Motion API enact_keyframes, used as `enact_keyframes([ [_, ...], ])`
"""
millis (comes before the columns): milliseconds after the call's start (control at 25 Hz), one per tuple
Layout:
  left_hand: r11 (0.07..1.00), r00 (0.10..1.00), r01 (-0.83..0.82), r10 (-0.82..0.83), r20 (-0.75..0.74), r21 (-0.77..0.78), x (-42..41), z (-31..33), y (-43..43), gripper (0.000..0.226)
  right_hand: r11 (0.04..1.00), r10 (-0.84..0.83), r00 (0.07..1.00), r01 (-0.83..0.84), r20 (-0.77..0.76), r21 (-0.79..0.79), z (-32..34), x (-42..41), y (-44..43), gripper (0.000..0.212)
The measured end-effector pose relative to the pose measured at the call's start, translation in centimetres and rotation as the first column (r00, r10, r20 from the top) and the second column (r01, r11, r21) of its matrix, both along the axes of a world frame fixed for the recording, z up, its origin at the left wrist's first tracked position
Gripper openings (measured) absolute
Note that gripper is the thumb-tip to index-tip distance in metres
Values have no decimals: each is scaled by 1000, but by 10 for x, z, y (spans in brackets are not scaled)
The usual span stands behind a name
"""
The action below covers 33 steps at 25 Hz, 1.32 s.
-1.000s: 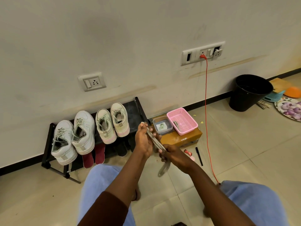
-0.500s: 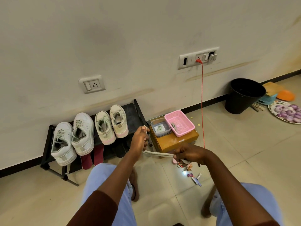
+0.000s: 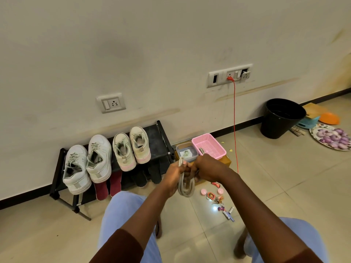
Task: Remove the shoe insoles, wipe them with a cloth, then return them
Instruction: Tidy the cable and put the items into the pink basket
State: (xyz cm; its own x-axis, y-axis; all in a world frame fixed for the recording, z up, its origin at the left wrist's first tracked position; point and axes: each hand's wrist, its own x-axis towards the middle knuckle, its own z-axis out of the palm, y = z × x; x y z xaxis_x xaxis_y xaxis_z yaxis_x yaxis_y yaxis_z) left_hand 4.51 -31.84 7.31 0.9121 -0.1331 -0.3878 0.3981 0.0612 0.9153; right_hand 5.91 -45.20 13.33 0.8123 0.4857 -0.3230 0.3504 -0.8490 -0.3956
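Both my hands meet in front of the shoe rack. My left hand and my right hand together grip a grey insole, which is bent double and hangs below the fingers in a loop. A white pair of sneakers and a beige pair with pink soles stand on the rack's top shelf. Below them, two maroon insoles and two dark insoles stick out from the lower level. No cloth is visible.
A pink basket and a clear container sit on a brown box right of the rack. A red cable hangs from the wall socket. Key rings and small items lie on the floor. A black bin stands far right.
The insole was stretched straight between my two hands. My hands have come together and the insole is now folded into a hanging loop.
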Motion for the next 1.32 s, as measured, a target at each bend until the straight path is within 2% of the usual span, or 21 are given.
enact_keyframes([
  [200,983,996,-53,39,-83,-177,-12,-8,-14,29,992,-101,995,103,-24,79,-6,4,6,23],
  [320,988,997,-66,60,-47,-140,-16,-11,-18,28,947,-276,961,275,-17,166,-17,2,9,39],
  [480,995,991,-93,89,-100,-34,-13,-18,-20,34,884,-427,902,403,62,237,-32,4,13,61],
  [560,995,988,-98,95,-123,-22,-6,-23,-18,43,786,-537,844,504,-7,358,-42,4,8,60],
  [640,989,985,-121,109,-134,-85,7,-33,-18,49,626,-624,763,617,-167,477,-57,2,9,48],
  [680,983,982,-145,130,-134,-112,15,-40,-21,49,580,-616,746,648,-255,494,-66,0,12,42],
  [800,972,970,-198,175,-168,-130,43,-60,-38,35,526,-543,718,695,-436,489,-98,1,16,41],
  [880,975,958,-199,173,-230,-96,68,-73,-55,32,507,-507,697,717,-508,478,-117,19,2,30],
  [960,985,954,-169,153,-259,-43,106,-92,-71,37,531,-442,688,718,-575,450,-136,52,-21,19],
  [1040,993,957,-118,116,-265,10,156,-120,-92,38,555,-453,684,719,-572,419,-163,97,-39,16],
  [1200,999,959,-23,30,-281,32,258,-177,-137,43,613,-575,701,711,-422,346,-220,184,-68,20],
  [1280,976,964,115,-65,-256,186,307,-215,-155,50,657,-623,712,701,-325,276,-252,229,-85,21],
  [1320,929,955,230,-157,-252,291,330,-232,-161,52,683,-640,718,695,-275,225,-270,250,-94,24],
])
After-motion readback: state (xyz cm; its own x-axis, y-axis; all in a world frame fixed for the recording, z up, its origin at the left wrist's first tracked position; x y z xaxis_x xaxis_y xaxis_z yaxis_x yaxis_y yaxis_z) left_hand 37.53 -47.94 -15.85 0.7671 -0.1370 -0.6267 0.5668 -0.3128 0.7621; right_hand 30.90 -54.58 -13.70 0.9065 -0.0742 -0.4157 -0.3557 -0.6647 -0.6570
